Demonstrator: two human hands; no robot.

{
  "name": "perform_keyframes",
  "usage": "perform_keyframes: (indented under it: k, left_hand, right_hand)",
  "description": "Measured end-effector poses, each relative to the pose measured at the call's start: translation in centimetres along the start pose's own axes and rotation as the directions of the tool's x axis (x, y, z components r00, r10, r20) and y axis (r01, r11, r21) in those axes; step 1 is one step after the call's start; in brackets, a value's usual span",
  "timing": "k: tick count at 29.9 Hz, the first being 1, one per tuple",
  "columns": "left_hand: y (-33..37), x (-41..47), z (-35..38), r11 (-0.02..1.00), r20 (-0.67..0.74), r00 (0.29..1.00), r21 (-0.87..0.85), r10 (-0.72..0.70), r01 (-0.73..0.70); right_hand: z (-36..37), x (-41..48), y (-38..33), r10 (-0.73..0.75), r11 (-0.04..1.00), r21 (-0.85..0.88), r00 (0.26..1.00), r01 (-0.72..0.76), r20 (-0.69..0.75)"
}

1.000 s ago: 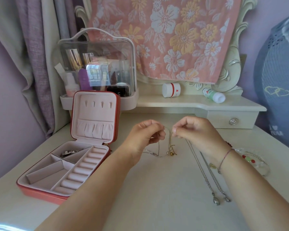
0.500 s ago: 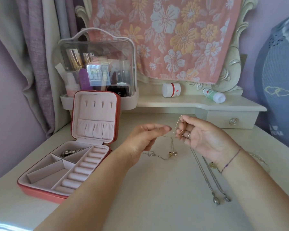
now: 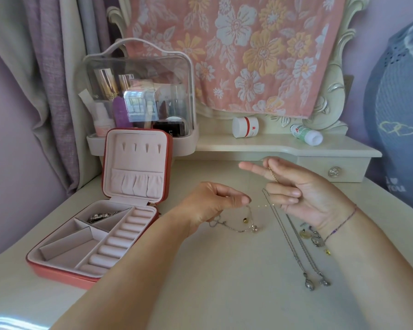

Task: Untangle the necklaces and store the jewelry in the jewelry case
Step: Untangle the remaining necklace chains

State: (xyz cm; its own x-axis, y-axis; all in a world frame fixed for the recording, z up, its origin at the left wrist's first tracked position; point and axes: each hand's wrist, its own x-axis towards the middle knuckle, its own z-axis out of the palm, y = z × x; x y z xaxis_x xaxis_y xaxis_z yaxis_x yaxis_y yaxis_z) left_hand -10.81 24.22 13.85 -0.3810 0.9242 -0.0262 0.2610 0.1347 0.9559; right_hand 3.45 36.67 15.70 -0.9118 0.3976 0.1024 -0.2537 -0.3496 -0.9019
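Your left hand (image 3: 212, 203) pinches the thin chain (image 3: 273, 175) between thumb and fingertips, low over the table (image 3: 200, 270). Your right hand (image 3: 305, 191) is palm up and higher, index finger straight, the other fingers half curled, and the same chain seems caught between the fingers there. From the left pinch the chain drops into a small tangle (image 3: 243, 228) with little beads, which lies on the table just below.

The step in hand, I think, is to free this chain from the tangle. Do it gently: do not pull the two hands apart with force, because a tight knot in so fine a chain is harder to open and it can break. Better let the tangle rest on the table, give it slack, and tease the loops open with your fingertips — one strand at a time.

The two silver necklaces (image 3: 293, 250) lie straight beside your right wrist; mind your forearm does not drag them. The case (image 3: 138, 160) stands open at the left, well apart — with free compartments for the chain.
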Motion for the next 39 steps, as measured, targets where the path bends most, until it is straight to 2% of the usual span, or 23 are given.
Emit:
perform_keyframes:
  k: [5, 9, 14, 22, 26, 32, 39]
  left_hand:
    - [0.0, 0.0, -0.1, 0.997, -0.017, 0.999, 0.069, -0.035, 0.036]
    - [0.1, -0.2, -0.4, 0.999, 0.070, 0.998, 0.032, -0.004, 0.002]
    - [0.4, -0.5, 0.2, 0.996, 0.124, 0.992, 0.079, 0.023, -0.033]
    - [-0.2, 0.1, 1.5, 0.996, -0.006, 0.996, -0.018, 0.087, -0.087]
    - [-0.5, 0.3, 1.9, 0.996, -0.001, 0.996, -0.010, 0.089, -0.089]
    - [-0.7, 0.5, 1.1, 0.992, -0.057, 0.991, 0.007, 0.123, -0.122]
    - [-0.2, 0.4, 0.4, 0.991, -0.066, 0.991, -0.059, 0.118, -0.122]
  right_hand:
    - [-0.8, -0.4, -0.7, 0.021, 0.996, 0.088, 0.993, -0.031, 0.114]
    - [-0.7, -0.9, -1.2, 0.020, 0.993, 0.115, 0.991, -0.035, 0.134]
    - [-0.7, -1.3, -1.4, -0.009, 0.987, 0.157, 0.977, -0.025, 0.212]
    - [-1.0, -0.6, -0.8, -0.056, 0.980, 0.199, 0.938, -0.014, 0.342]
    - [-1.2, -0.4, -0.9, -0.065, 0.958, 0.281, 0.911, -0.057, 0.407]
    - [-1.2, -0.9, -1.1, -0.095, 0.976, 0.216, 0.959, 0.037, 0.266]
    - [-1.3, -1.0, -1.3, -0.098, 0.980, 0.190, 0.973, 0.058, 0.208]
